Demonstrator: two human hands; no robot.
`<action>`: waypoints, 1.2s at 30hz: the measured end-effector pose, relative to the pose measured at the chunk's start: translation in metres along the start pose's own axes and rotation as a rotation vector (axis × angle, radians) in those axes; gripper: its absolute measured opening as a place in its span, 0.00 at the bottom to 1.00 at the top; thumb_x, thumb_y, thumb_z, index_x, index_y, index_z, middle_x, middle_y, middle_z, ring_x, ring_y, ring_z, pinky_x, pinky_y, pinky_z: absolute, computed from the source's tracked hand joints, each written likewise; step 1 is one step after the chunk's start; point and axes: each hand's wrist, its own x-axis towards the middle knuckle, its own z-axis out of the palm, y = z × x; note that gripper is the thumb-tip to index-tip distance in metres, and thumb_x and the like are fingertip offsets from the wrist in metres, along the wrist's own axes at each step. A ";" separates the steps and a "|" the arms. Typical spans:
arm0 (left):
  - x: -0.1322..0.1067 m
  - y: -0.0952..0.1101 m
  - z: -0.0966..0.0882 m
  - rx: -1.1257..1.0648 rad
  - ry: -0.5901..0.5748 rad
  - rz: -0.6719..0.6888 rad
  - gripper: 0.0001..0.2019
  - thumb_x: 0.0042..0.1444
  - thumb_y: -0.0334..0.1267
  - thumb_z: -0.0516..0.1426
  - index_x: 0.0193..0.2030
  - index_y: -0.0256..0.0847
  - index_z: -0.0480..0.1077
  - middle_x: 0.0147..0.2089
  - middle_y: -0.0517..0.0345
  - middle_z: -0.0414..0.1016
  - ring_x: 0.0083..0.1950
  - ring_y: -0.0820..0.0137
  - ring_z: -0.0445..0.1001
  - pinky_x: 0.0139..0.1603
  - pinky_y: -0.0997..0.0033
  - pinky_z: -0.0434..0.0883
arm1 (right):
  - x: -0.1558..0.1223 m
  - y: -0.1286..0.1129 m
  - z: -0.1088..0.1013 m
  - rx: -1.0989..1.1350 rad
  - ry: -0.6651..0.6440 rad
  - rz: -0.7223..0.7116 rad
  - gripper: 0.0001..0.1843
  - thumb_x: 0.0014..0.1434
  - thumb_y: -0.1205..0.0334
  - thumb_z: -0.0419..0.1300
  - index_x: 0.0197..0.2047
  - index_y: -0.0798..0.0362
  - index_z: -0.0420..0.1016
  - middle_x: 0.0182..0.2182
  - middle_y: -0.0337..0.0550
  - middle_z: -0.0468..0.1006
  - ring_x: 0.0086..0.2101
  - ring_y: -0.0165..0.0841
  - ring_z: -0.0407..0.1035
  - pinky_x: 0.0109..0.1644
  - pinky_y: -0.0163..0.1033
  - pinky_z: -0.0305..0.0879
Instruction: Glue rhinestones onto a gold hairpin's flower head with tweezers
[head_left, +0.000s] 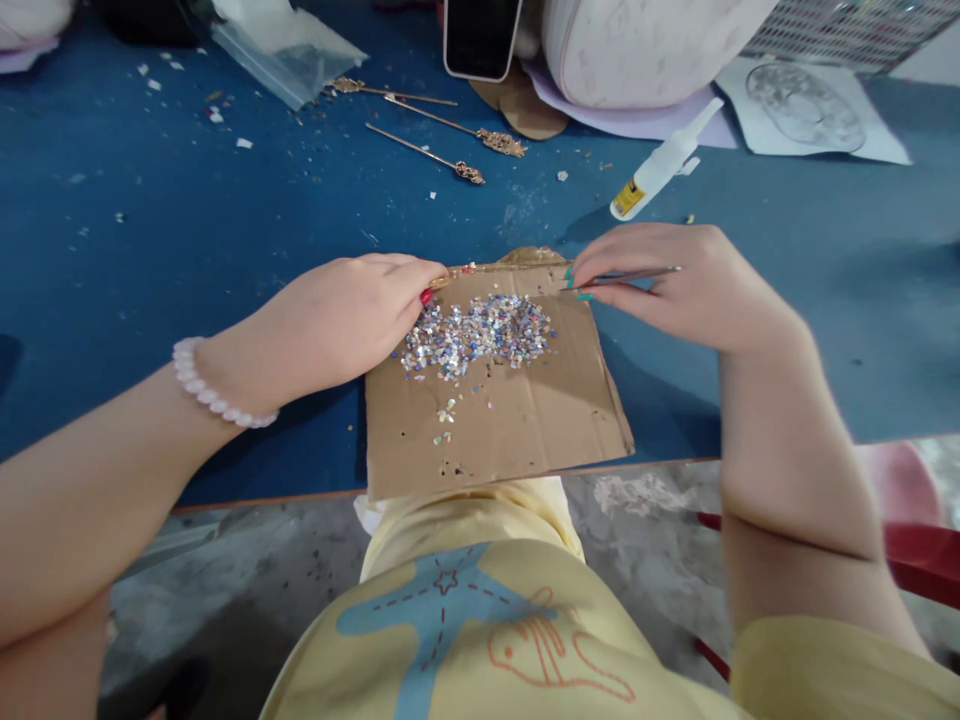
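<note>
Pinching tweezers [636, 274] in right hand [686, 275], gold piece [439, 284] in left hand [349, 315], shiny chips [517, 328] on cardboard [532, 425], bottle [657, 172] beyond

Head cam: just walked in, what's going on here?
The right hand holds tweezers, tips near the far right corner of the cardboard. Whether they hold anything is too small to tell. The left hand is at the cardboard's far left, fingers by a small gold piece; its grip is unclear. Shiny chips lie piled on the cardboard. Beyond it on the table are three pins and a bottle.
</note>
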 end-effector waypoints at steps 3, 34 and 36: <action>0.000 0.000 -0.001 -0.008 -0.004 -0.006 0.21 0.67 0.35 0.42 0.62 0.35 0.65 0.61 0.48 0.71 0.62 0.61 0.69 0.64 0.58 0.66 | 0.000 0.000 0.002 0.034 0.035 0.012 0.09 0.64 0.55 0.56 0.42 0.34 0.77 0.42 0.36 0.79 0.44 0.40 0.74 0.55 0.52 0.71; -0.010 0.038 0.000 -0.956 0.154 -0.151 0.09 0.61 0.35 0.56 0.48 0.39 0.67 0.43 0.55 0.77 0.42 0.69 0.77 0.37 0.73 0.72 | 0.008 -0.053 0.044 0.519 0.369 -0.339 0.01 0.60 0.65 0.64 0.37 0.52 0.76 0.33 0.40 0.81 0.37 0.30 0.77 0.44 0.40 0.74; -0.010 0.038 0.002 -1.034 0.107 -0.140 0.11 0.59 0.34 0.58 0.49 0.39 0.67 0.44 0.54 0.77 0.44 0.67 0.77 0.37 0.72 0.73 | 0.008 -0.055 0.045 0.527 0.357 -0.316 0.02 0.59 0.66 0.65 0.37 0.52 0.76 0.33 0.41 0.81 0.37 0.31 0.77 0.44 0.41 0.75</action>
